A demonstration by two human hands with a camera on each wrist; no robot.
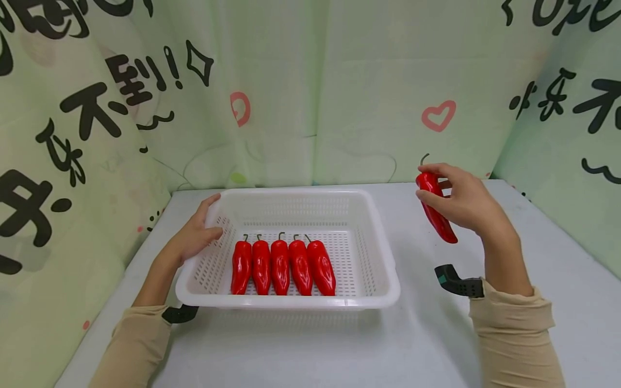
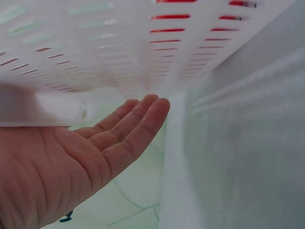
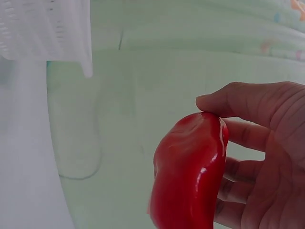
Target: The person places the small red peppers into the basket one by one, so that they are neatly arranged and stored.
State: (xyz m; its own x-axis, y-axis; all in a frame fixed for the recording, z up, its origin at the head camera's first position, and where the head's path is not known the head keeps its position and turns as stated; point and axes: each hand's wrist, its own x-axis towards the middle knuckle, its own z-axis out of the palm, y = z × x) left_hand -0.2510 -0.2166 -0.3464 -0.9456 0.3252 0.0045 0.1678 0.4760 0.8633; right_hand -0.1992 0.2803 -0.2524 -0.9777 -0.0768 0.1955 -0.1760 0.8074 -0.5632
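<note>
On the right, my right hand [image 1: 463, 202] holds a glossy red chili pepper [image 1: 435, 207] above the table, stem up and tip slanting down. Thumb and fingers pinch its sides; in the right wrist view the pepper [image 3: 190, 171] shows close up against the fingers. My left hand [image 1: 196, 237] grips the left side of a white plastic basket [image 1: 383, 253], thumb over the rim and fingers outside. From the left wrist, those fingers [image 2: 136, 129] lie along the slotted outer wall. Several red peppers [image 1: 280, 268] lie side by side in the basket, stems pointing away from me.
The basket stands on a white table [image 1: 291, 350]. A pale green curtain [image 1: 359, 108] with black lettering and red hearts encloses the back and both sides. Dark straps with camera mounts [image 1: 458, 283] sit at both wrists, beside beige sleeves [image 1: 514, 339].
</note>
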